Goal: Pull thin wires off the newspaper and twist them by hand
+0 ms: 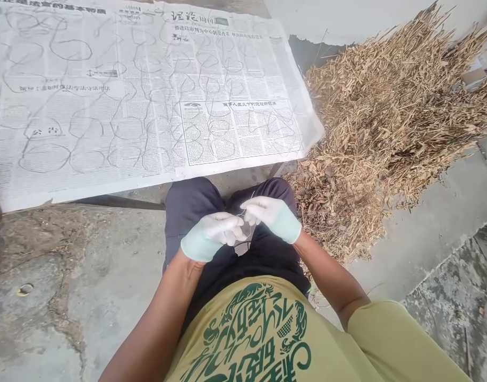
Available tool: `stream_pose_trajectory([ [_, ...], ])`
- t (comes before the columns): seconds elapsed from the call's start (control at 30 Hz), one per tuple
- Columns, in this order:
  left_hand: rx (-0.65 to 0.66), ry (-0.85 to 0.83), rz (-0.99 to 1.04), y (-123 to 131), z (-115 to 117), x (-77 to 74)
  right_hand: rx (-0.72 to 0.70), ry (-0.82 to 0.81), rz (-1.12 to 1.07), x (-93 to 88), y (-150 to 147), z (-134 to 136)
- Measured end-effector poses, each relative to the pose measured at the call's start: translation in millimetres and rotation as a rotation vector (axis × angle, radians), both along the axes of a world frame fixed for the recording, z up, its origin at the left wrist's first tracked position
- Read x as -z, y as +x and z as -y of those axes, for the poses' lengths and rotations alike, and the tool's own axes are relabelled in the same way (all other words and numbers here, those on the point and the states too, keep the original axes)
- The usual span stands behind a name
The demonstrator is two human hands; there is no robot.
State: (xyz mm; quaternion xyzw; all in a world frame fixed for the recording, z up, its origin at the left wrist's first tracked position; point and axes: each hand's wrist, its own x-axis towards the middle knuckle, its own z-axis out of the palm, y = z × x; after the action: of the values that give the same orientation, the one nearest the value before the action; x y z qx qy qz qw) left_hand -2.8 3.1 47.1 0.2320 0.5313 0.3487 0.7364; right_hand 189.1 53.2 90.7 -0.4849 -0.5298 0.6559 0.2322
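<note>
Both hands wear white gloves with pale green cuffs and meet above my lap. My left hand [219,232] pinches a thin wire [250,231] that curves between the two hands. My right hand [269,215] is closed on the same wire, and a short end sticks up past its fingertips. The wire looks pale and bent into a partial loop; its exact shape is hard to make out. Beyond my knees, many thin looped strands [71,49] lie in rows on newspaper sheets [147,183] spread over a table.
A large heap of dry stalks and leaves [370,122] lies on the ground to the right. A small yellowish ring [25,289] rests on the cracked concrete floor [108,265] at left. The papered table edge runs just in front of my knees.
</note>
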Motion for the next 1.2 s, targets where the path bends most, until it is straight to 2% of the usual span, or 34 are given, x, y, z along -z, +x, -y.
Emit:
stream_pose_trajectory([
  [0.13, 0.084, 0.050, -0.036, -1, 0, -6.1, -0.053, 0.001, -0.094, 2.9, 4, -5],
  [0.37, 0.144, 0.027, 0.239, 2, 0, -26.4, -0.090, 0.104, -0.188, 3.9, 9, 3],
  [0.5, 0.202, 0.035, 0.275, 5, 4, -35.8, -0.059, 0.128, -0.183, 2.0, 8, 4],
  [0.6, 0.242, 0.030, 0.238, 7, 6, -36.5, -0.002, 0.110, -0.177, 5.8, 6, 5],
  [0.8, 0.142, -0.017, 0.025, 8, 9, -33.5, 0.126, 0.009, -0.233, 20.7, -1, 4],
  [0.97, 0.026, 0.005, -0.105, 12, 14, -39.7, 0.325, 0.042, -0.262, 31.8, -5, -9],
  [1.07, -0.092, 0.048, -0.176, 15, 17, -41.8, 0.408, 0.068, -0.286, 28.8, 1, -17],
  [1.13, -0.154, 0.086, -0.223, 16, 17, -42.0, 0.306, 0.083, -0.269, 20.9, 8, -15],
  [1.2, -0.190, 0.117, -0.245, 16, 15, -41.3, 0.098, 0.045, -0.169, 10.8, 13, -7],
])
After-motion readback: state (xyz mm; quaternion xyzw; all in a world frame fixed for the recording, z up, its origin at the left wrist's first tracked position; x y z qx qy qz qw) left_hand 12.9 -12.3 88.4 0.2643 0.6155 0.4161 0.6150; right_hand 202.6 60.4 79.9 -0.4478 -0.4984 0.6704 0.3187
